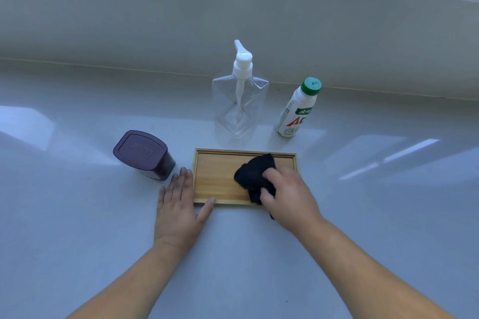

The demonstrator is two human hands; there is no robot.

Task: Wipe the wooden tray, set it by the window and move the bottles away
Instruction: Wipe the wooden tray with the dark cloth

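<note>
Right hand (287, 197) grip clamps black cloth (255, 176) in wooden tray (215, 176) | left hand (178, 207) flat

A single wide-angle head view looks forward and steeply down from above the person's chest, close over the pale bench (77, 215), with both forearms entering from the bottom edge. It faces the window sill wall (155, 21) at the far side, whose lines bow with the lens. The wooden tray (217, 176) sits just below frame centre, near the camera
</note>
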